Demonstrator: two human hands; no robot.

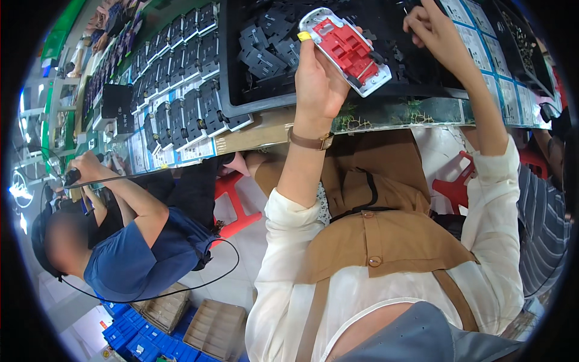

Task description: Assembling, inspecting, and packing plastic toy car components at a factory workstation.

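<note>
One left hand (322, 84) clasps a white-and-red toy car body (348, 50) over the black tray (259, 105), seemingly angled for a clear look at its red side; long axis slants upper-left to lower-right, front end unclear. Right hand (427, 30) hovers, loosely curled, contents unclear. Black plastic parts (265, 54) heap nearby.

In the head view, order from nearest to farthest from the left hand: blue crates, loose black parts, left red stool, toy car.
1. Toy car: in the left hand.
2. Loose black parts: in the tray, left.
3. Left red stool: lower left.
4. Blue crates: bottom left, farthest.
</note>
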